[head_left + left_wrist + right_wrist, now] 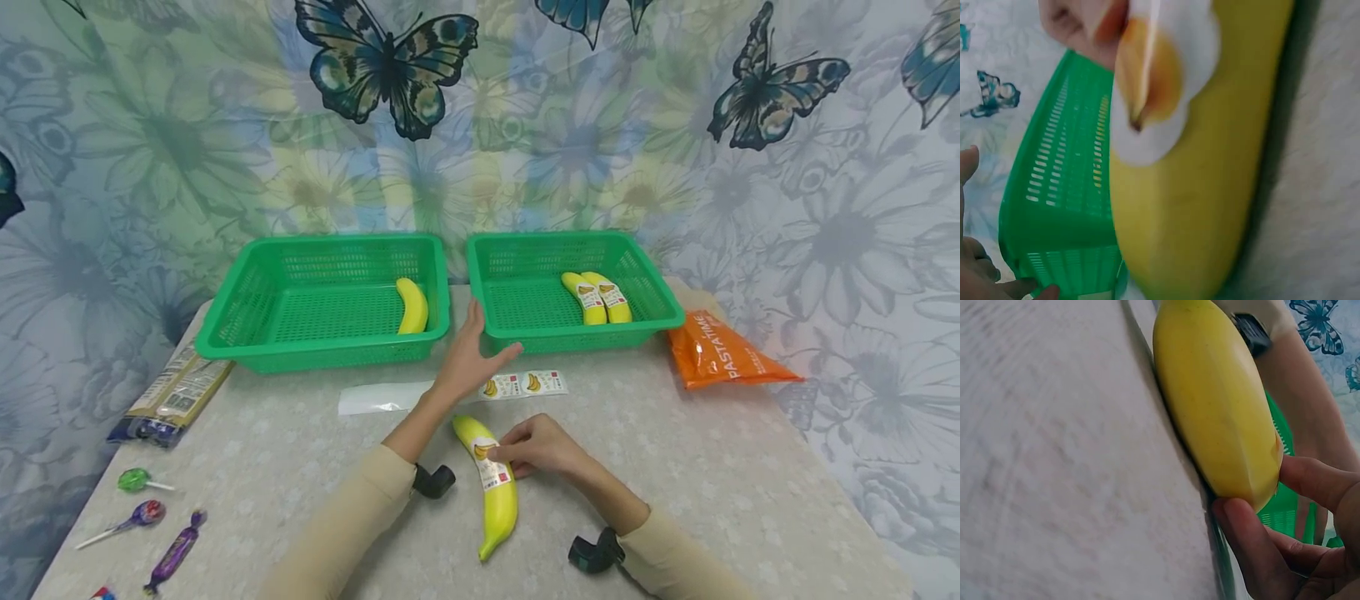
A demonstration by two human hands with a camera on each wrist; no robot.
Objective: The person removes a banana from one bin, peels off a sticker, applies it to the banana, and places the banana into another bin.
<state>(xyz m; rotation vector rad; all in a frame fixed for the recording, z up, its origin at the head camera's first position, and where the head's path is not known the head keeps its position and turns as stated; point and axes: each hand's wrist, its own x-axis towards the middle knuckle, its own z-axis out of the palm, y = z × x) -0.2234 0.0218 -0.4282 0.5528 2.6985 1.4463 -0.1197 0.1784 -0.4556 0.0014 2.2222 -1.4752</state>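
A yellow banana (498, 508) with a white picture sticker (491, 467) lies on the table between the forearms. My right hand (551, 450) holds it at the side, with a fingertip on the sticker. In the right wrist view, the right hand's fingertips (1241, 519) meet the banana (1216, 400) near one end. My left hand (468, 362) is spread in front of the two baskets, above a backing strip (390, 397) with banana stickers (532, 382) at its right end. In the left wrist view, its fingers (979, 269) appear beside a green basket (1060, 212).
The left green basket (330, 354) contains one plain banana (412, 307); the right basket (570, 337) contains two stickered bananas (607, 298). An orange bag (723, 354) stands at right. A gold packet (176, 392), lollipops (135, 479) and a purple-wrapped candy (176, 550) lie at left.
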